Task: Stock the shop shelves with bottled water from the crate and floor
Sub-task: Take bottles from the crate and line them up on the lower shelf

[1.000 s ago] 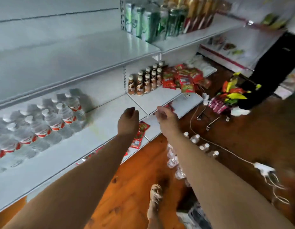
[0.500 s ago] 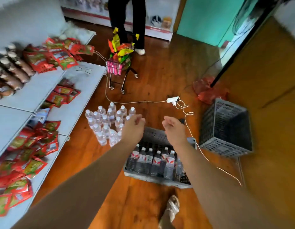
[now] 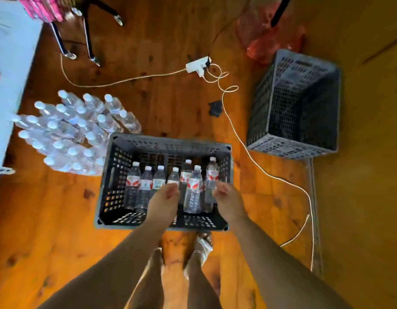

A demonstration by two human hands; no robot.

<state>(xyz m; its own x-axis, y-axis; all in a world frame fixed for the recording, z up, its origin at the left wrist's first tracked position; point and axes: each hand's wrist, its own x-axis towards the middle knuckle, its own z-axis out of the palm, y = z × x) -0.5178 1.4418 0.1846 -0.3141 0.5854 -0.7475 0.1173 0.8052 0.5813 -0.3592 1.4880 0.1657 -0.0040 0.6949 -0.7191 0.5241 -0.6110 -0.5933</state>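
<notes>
Both our left hand (image 3: 165, 198) and right hand (image 3: 227, 197) hover loosely curled, holding nothing, just above water bottles (image 3: 193, 188) in the black crate (image 3: 170, 142), centre frame.

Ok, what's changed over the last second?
The head turned from the shelf down to the floor. The left hand and right hand dropped over the bottles in the crate, gripping nothing yet. The floor bottles and second crate stayed put.
</notes>
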